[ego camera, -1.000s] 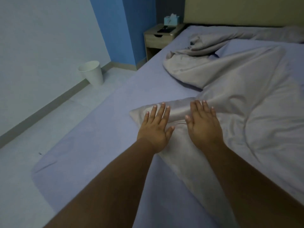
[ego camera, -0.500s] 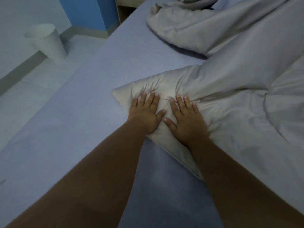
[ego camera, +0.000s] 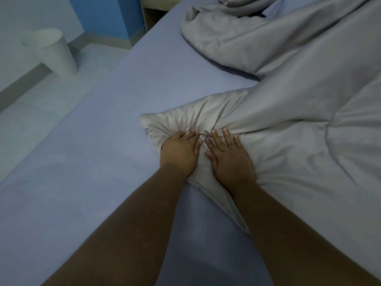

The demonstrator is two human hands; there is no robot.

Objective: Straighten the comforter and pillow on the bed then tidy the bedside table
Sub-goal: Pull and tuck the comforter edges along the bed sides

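Observation:
A grey comforter (ego camera: 292, 112) lies crumpled over the right half of the bed, one corner reaching out onto the blue sheet (ego camera: 115, 112). My left hand (ego camera: 179, 150) and my right hand (ego camera: 228, 155) sit side by side on that corner. The fingers of both curl into the fabric, which bunches into wrinkles in front of them. Only a lower edge of the bedside table (ego camera: 152, 11) shows at the top. No pillow is in view.
A white waste bin (ego camera: 51, 52) stands on the pale floor left of the bed, against the wall's grey baseboard. A blue wall section (ego camera: 107, 15) rises behind it. The left half of the mattress is bare sheet.
My hands went from lying flat on the comforter corner to gripping it, the fabric now gathered. The camera has tilted down, so the bedside table top left the view.

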